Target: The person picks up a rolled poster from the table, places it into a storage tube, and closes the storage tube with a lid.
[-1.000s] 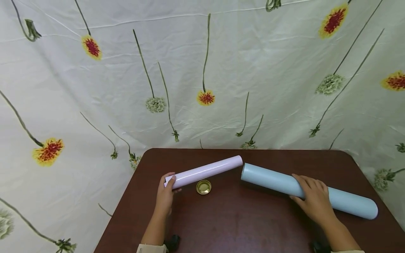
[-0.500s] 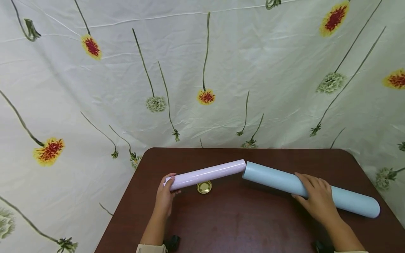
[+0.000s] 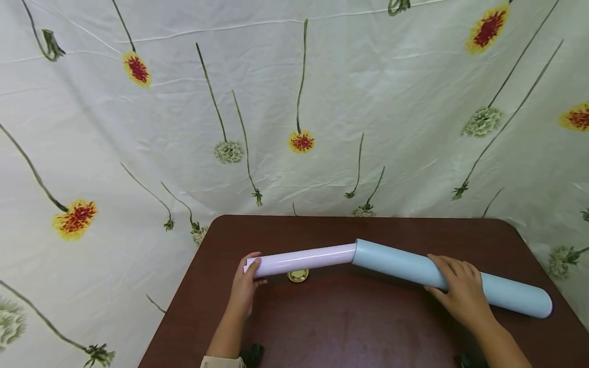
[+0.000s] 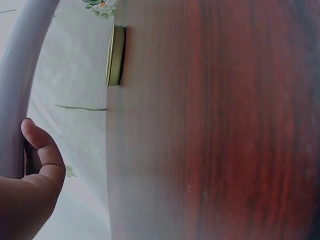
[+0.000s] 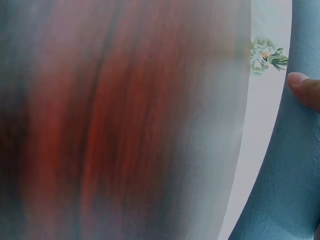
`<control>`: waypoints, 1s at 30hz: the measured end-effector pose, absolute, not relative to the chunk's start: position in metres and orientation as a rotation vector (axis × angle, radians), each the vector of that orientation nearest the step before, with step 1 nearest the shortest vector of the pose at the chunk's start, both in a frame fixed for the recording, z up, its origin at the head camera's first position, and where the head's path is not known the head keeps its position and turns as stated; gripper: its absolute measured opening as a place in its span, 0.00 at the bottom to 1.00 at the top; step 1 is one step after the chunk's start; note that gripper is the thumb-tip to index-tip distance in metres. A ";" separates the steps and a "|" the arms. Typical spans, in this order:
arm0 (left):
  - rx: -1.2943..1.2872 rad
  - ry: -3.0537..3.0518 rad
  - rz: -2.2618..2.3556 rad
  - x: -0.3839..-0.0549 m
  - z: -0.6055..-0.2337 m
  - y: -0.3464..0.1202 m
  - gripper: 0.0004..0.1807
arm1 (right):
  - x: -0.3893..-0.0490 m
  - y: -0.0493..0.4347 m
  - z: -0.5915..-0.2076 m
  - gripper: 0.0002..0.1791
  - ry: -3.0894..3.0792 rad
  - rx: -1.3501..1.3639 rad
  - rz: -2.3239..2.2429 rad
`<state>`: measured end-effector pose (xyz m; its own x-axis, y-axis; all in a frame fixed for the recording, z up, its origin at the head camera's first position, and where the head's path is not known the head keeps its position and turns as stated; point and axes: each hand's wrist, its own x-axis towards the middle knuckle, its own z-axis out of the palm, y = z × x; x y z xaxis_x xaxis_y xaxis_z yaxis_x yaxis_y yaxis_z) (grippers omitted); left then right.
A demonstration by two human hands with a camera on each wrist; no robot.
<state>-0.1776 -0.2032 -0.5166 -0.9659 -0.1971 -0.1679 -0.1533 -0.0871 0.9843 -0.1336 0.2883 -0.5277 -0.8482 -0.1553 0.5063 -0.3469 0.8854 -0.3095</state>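
A glossy lilac roll (image 3: 303,259) slants across the left of the table, held at its left end by my left hand (image 3: 245,280). In the left wrist view the thumb of that left hand (image 4: 42,165) presses along the lilac roll (image 4: 17,85). The roll's right tip sits in the open left end of a thicker light blue tube (image 3: 395,261). My right hand (image 3: 462,286) grips the tube from above, near its middle. The right wrist view shows the blue tube's creased, leather-like surface (image 5: 285,170) and one fingertip (image 5: 297,80) on it. How deep the roll sits is hidden.
A small shallow gold dish or lid (image 3: 298,276) lies on the dark wood table (image 3: 349,327), partly covered by the lilac roll. The left wrist view shows its rim (image 4: 116,55) from the side. A white flower-print cloth (image 3: 322,102) hangs behind the table.
The lilac roll's right end has come down and rightward, from apart to inside the blue tube's mouth. My left hand moved slightly right with it. The blue tube has shifted slightly right.
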 end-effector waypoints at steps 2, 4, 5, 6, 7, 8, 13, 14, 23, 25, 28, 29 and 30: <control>0.406 -2.123 -2.219 -0.178 -0.517 -0.202 0.26 | -0.134 0.288 -0.529 0.55 -2.571 0.373 0.540; 0.420 -2.135 -2.176 -0.178 -0.516 -0.200 0.27 | -0.133 0.288 -0.530 0.55 -2.569 0.381 0.536; 0.421 -2.142 -2.156 -0.178 -0.516 -0.199 0.28 | -0.133 0.288 -0.530 0.55 -2.568 0.386 0.536; 0.427 -2.144 -2.141 -0.178 -0.517 -0.199 0.28 | -0.133 0.288 -0.531 0.55 -2.568 0.389 0.535; 0.432 -2.139 -2.134 -0.178 -0.517 -0.198 0.27 | -0.134 0.289 -0.531 0.56 -2.568 0.392 0.536; 0.438 -2.136 -2.126 -0.178 -0.517 -0.198 0.27 | -0.134 0.289 -0.531 0.56 -2.568 0.393 0.536; 0.443 -2.096 -2.125 -0.177 -0.516 -0.196 0.26 | -0.134 0.288 -0.532 0.55 -2.569 0.397 0.540; 0.441 -2.092 -2.125 -0.177 -0.515 -0.196 0.26 | -0.134 0.288 -0.532 0.55 -2.570 0.398 0.542; 0.384 -2.068 -2.196 -0.175 -0.511 -0.196 0.26 | -0.133 0.285 -0.534 0.54 -2.576 0.410 0.544; 0.371 -2.056 -2.209 -0.175 -0.509 -0.195 0.27 | -0.133 0.284 -0.534 0.54 -2.577 0.415 0.544; 0.351 -2.033 -2.228 -0.174 -0.508 -0.194 0.27 | -0.132 0.283 -0.534 0.53 -2.581 0.422 0.544; 0.345 -2.025 -2.232 -0.174 -0.508 -0.194 0.27 | -0.132 0.282 -0.534 0.53 -2.582 0.424 0.546; 0.342 -2.017 -2.236 -0.174 -0.508 -0.194 0.27 | -0.131 0.282 -0.534 0.52 -2.584 0.426 0.547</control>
